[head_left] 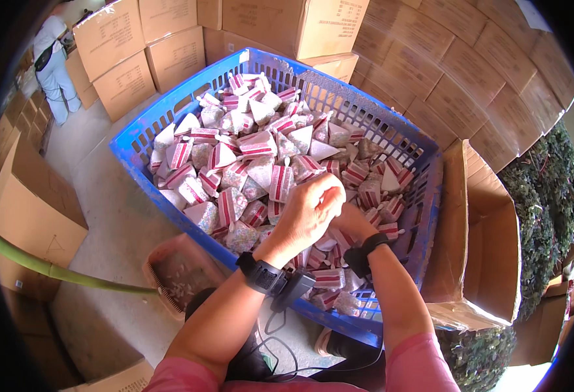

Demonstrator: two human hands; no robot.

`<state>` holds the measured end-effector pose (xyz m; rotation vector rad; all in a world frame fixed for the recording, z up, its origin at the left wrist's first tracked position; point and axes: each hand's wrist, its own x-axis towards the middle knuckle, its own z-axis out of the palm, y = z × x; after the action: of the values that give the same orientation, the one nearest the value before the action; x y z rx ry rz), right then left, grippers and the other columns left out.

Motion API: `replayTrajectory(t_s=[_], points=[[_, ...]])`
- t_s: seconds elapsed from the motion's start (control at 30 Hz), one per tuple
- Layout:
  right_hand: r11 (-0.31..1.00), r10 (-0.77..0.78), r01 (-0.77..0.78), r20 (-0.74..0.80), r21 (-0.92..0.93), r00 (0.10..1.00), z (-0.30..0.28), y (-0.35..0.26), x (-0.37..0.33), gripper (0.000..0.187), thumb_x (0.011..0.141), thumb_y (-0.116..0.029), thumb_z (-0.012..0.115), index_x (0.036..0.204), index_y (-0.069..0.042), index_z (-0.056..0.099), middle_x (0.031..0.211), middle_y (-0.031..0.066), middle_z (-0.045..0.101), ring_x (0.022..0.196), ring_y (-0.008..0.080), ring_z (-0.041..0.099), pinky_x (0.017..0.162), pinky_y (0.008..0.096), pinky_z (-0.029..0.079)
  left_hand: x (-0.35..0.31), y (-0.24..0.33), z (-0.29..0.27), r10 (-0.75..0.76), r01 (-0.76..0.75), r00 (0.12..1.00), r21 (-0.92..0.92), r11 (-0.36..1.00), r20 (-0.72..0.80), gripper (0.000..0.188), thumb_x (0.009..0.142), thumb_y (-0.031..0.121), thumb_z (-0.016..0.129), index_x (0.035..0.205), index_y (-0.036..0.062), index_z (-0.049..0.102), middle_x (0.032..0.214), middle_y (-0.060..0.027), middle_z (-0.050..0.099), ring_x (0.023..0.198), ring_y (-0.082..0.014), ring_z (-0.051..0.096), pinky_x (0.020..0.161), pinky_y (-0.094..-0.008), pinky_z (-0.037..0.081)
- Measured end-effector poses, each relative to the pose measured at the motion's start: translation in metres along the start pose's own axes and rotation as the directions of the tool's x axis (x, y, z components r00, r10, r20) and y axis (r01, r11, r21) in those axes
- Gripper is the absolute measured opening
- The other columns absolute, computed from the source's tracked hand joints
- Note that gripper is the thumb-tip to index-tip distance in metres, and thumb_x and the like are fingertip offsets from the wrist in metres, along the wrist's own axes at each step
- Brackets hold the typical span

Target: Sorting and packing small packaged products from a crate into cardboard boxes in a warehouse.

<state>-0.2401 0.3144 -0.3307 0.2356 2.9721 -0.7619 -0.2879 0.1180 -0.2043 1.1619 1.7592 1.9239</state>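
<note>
My left hand (318, 204) is raised over the pile, its fingers curled in together. Whatever it may hold is hidden. My right hand (350, 221) meets it from the right, mostly behind the left one, so its fingers do not show. Below both hands lie several wedge-shaped pieces like cake slices (259, 145), pale and speckled with red-and-white striped sides. They fill a large blue plastic basket (144, 175) with slotted walls. Dark bands with a small device are strapped on both wrists.
An open cardboard box (489, 261) stands against the basket's right side. A pinkish plastic bin (163, 251) with a green pole (71, 274) sits at the left. Stacked cartons (424, 78) rise behind. Dark green artificial foliage (542, 189) is at the right. Another person (55, 65) stands far left.
</note>
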Motion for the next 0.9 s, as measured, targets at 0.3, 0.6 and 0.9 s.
replayTrajectory(t_s=[0.3, 0.6, 0.9], points=[[0.741, 0.099, -0.106, -0.048, -0.663, 0.994, 0.065, -0.002, 0.010, 0.028, 0.079, -0.022, 0.047, 0.101, -0.012, 0.060, 0.102, 0.0081, 0.058, 0.094, 0.0261, 0.054, 0.062, 0.0491, 0.045, 0.003, -0.012, 0.002, 0.012, -0.008, 0.997, 0.050, 0.999, -0.073, 0.011, 0.084, 0.003, 0.044, 0.088, -0.0002, 0.053, 0.061, -0.0002, 0.045, 0.055, -0.0071, 0.040, 0.051, -0.0223, 0.035], [0.661, 0.181, -0.196, -0.099, -0.725, 0.978, 0.115, 0.027, 0.020, 0.038, 0.083, -0.028, 0.040, 0.114, -0.011, 0.053, 0.129, 0.0137, 0.038, 0.106, 0.0306, 0.048, 0.059, 0.0546, 0.043, 0.001, 0.002, -0.002, -0.045, 0.064, 0.992, 0.152, 0.986, -0.121, 0.028, 0.087, 0.023, 0.049, 0.071, -0.0005, 0.049, 0.058, -0.0101, 0.047, 0.055, -0.0209, 0.045, 0.049, -0.0314, 0.036], [0.934, 0.086, -0.164, 0.246, 0.317, 0.965, -0.020, -0.036, -0.012, 0.046, 0.071, -0.031, 0.064, 0.108, -0.004, 0.055, 0.107, 0.0071, 0.057, 0.091, 0.0169, 0.056, 0.078, 0.0318, 0.044, 0.001, -0.023, -0.022, 0.082, -0.010, 0.958, 0.256, 0.967, -0.276, 0.012, 0.086, 0.010, 0.048, 0.086, -0.0005, 0.053, 0.069, -0.0057, 0.054, 0.064, -0.0100, 0.050, 0.059, -0.0234, 0.041]])
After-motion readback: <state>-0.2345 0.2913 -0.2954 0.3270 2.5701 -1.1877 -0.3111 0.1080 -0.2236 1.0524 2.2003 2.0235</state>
